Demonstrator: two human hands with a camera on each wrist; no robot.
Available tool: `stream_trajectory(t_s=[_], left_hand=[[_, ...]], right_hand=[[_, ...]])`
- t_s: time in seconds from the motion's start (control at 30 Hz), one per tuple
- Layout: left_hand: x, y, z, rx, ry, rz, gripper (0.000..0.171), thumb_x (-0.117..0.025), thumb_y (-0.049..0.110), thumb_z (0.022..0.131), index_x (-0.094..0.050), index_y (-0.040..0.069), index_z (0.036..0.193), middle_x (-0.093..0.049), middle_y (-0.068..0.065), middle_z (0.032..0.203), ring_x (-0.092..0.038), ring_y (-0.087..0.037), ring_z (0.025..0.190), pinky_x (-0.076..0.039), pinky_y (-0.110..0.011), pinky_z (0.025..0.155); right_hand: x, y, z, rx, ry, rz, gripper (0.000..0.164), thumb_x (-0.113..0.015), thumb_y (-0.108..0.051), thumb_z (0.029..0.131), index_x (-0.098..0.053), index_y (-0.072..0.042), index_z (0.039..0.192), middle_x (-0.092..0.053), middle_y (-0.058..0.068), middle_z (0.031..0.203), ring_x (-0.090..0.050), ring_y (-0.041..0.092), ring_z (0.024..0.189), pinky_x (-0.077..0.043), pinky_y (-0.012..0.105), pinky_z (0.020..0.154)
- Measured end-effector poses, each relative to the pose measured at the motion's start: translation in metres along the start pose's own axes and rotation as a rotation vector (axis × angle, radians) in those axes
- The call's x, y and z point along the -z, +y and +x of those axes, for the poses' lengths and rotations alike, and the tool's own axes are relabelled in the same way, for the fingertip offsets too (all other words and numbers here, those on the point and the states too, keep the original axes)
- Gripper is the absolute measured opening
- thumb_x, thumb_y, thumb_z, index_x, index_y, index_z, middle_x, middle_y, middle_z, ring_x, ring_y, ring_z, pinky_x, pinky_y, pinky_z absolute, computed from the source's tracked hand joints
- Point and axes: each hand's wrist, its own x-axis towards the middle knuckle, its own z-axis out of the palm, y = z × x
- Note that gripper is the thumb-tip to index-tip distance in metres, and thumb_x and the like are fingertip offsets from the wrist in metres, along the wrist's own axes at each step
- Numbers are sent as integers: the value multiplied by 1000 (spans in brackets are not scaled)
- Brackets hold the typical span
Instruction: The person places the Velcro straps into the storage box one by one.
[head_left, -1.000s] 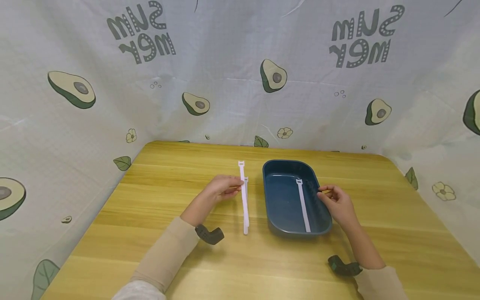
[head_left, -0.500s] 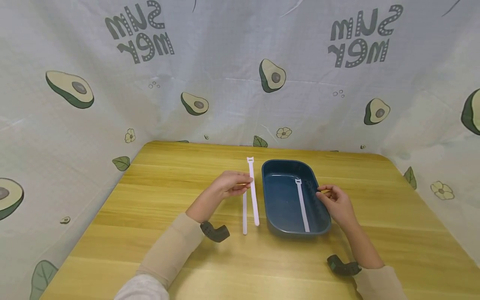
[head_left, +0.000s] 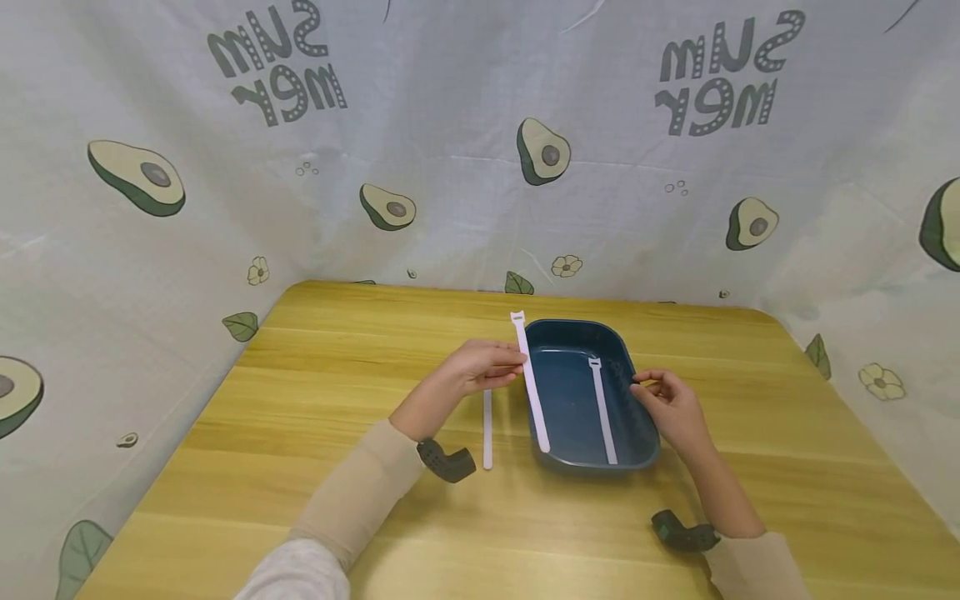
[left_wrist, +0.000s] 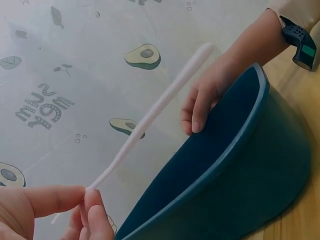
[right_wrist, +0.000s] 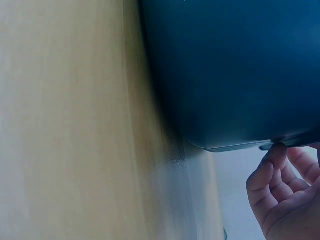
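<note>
My left hand (head_left: 480, 367) pinches a white hook-and-loop cable tie (head_left: 534, 400) between thumb and fingers. The tie's slotted head points away, and its length overlaps the left side of a dark blue plastic bin (head_left: 566, 408) in the head view. In the left wrist view, this tie (left_wrist: 145, 125) stands out from the fingertips, above the rim of the bin (left_wrist: 250, 170). My right hand (head_left: 675, 408) grips the bin's right rim with thumb and fingers, also seen from the right hand (right_wrist: 290, 195) in its wrist view. Another tie (head_left: 603, 412) lies inside the bin.
A third white tie (head_left: 487, 433) lies on the wooden table (head_left: 300, 400) left of the bin, its far end hidden behind my left hand. A white curtain (head_left: 465, 100) printed with avocados hangs behind the table and along its sides.
My left hand has carried the pinched tie rightward, from over the tie on the table to over the bin's left rim. The right hand has stayed at the bin.
</note>
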Motion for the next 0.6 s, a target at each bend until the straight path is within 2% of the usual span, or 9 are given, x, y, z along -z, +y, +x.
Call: stream_trajectory(t_s=[0.07, 0.27, 0.47, 0.6], left_hand=[[-4, 1, 1, 7, -1, -2, 18, -67, 3, 91, -66, -4, 108, -67, -5, 73, -66, -9, 62, -55, -22, 69], [-15, 4, 5, 21, -19, -21, 23, -68, 2, 90, -65, -4, 112, -67, -6, 75, -66, -10, 62, -54, -19, 60], [-23, 4, 7, -6, -49, 18, 17, -68, 5, 91, -68, -1, 107, -67, -4, 77, -64, -9, 65, -54, -19, 62], [-30, 4, 13, 16, -57, 11, 24, -68, 4, 91, -66, -3, 114, -67, -5, 74, -63, -9, 61, -53, -18, 58]], right_hand=[[0, 0, 0, 1, 2, -3, 29, -63, -17, 97, -58, 6, 114, -58, 2, 81, -55, 11, 69, -44, 18, 59], [-1, 1, 1, 2, -6, 26, 30, -64, -14, 96, -57, 7, 116, -60, 6, 83, -56, 8, 69, -44, 18, 59], [0, 1, 1, 1, -7, 49, 29, -64, -13, 96, -57, 8, 116, -59, 3, 82, -56, 7, 68, -44, 18, 59], [0, -1, 0, 2, -8, 45, 30, -64, -14, 96, -57, 8, 115, -59, 3, 81, -55, 6, 68, -44, 18, 59]])
